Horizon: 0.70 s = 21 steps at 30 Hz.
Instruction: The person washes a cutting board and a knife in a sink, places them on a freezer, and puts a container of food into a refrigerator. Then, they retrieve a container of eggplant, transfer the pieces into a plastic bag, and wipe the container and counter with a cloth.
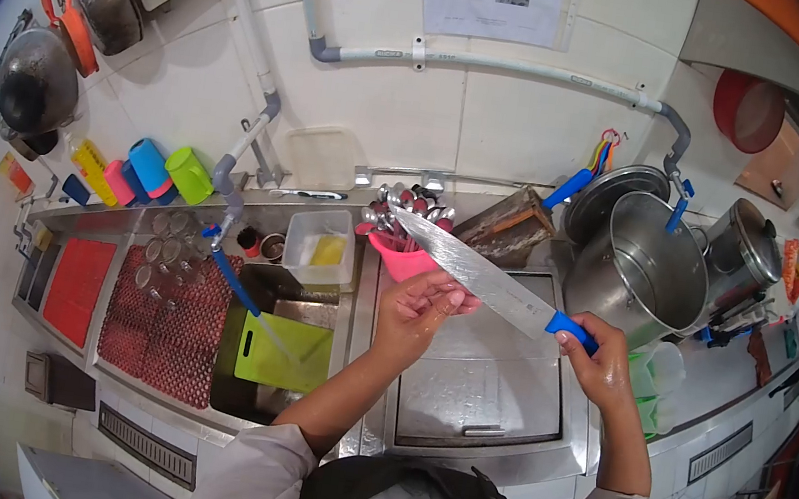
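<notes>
A large chef's knife [481, 279] is held up over the counter, its steel blade slanting up to the left. My right hand [597, 361] is closed around its blue handle, thumb on top. Just under the middle of the blade is my left hand [419, 313], palm turned up and fingers loosely bent, fingertips right at the cutting edge. Drops of water show on both hands. Behind the blade's tip stands a pink container [402, 261] full of spoons and other cutlery.
Left of me, water runs from a tap with a blue hose [236, 279] onto a green cutting board [283, 353] in the sink. Glasses [167, 254] stand on a red mat. To the right are a big steel pot [639, 266] and a wooden knife block [509, 226].
</notes>
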Each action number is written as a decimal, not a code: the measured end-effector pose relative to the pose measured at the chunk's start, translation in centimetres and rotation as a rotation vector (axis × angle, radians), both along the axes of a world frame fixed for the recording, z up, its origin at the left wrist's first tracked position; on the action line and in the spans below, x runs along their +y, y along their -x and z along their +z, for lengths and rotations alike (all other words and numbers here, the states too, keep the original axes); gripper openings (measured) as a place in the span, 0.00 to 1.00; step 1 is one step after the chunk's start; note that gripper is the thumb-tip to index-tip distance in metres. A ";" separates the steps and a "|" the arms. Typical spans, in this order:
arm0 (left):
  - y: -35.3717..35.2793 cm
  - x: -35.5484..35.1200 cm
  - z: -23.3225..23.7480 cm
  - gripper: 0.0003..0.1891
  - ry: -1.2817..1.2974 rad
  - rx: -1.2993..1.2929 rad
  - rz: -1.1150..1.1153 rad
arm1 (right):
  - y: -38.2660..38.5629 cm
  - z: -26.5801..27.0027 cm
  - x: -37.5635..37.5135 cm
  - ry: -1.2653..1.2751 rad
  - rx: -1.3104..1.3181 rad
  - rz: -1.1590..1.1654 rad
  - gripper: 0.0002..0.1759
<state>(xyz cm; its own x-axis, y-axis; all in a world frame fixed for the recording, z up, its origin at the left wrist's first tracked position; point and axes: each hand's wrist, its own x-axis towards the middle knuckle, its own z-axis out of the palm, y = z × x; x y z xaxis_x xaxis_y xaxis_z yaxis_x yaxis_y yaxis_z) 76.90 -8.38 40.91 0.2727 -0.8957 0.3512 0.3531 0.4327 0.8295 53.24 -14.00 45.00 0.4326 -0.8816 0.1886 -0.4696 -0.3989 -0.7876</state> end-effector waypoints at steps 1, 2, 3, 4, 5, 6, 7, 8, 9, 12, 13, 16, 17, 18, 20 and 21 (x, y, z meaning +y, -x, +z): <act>-0.1 0.4 0.1 0.08 0.005 0.006 0.003 | -0.2 0.1 0.6 0.004 0.012 -0.011 0.12; -0.3 0.6 0.0 0.08 0.000 -0.003 0.019 | -0.3 0.2 1.0 0.011 0.027 -0.022 0.12; -0.5 0.7 -0.2 0.07 -0.001 -0.010 0.036 | -0.5 0.2 1.3 -0.002 0.016 -0.018 0.12; -0.7 0.9 -0.2 0.07 -0.003 -0.015 0.055 | -0.6 0.1 1.6 -0.014 0.007 -0.011 0.11; -0.8 1.1 -0.1 0.06 0.002 -0.012 0.061 | -0.8 0.0 1.9 -0.026 0.000 -0.002 0.11; -0.9 1.4 0.1 0.06 0.005 -0.010 0.069 | -1.0 0.1 2.1 -0.031 -0.006 -0.001 0.11; -1.1 1.6 0.2 0.06 0.009 -0.009 0.078 | -1.2 0.2 2.4 -0.037 -0.012 0.001 0.11; -1.2 1.9 0.2 0.06 0.014 -0.010 0.079 | -1.4 0.3 2.6 -0.042 -0.019 0.003 0.11; -1.4 2.1 0.1 0.06 0.018 -0.011 0.079 | -1.6 0.2 2.7 -0.042 -0.022 0.013 0.11; -2.0 3.0 0.3 0.07 0.007 -0.044 0.083 | -2.0 0.1 2.7 -0.042 -0.035 0.038 0.12; -2.1 3.1 0.3 0.08 -0.001 -0.060 0.081 | -2.2 -0.1 2.7 -0.042 -0.044 0.039 0.12; -2.8 3.6 -0.1 0.11 -0.039 0.036 -0.015 | -2.5 -1.1 2.8 -0.022 -0.068 0.012 0.11; -3.4 4.0 -0.6 0.12 -0.081 0.021 0.023 | -2.6 -1.8 3.0 -0.021 -0.071 0.003 0.11; -4.3 4.5 -1.5 0.13 -0.129 0.011 0.065 | -2.7 -2.7 3.3 -0.050 -0.025 0.018 0.11; -6.5 7.1 -4.7 0.14 -0.291 0.043 0.214 | -2.6 -5.4 4.1 -0.117 0.075 0.065 0.11; -8.6 8.7 -7.1 0.14 -0.391 0.072 0.321 | -2.7 -7.4 4.6 -0.128 0.112 0.058 0.10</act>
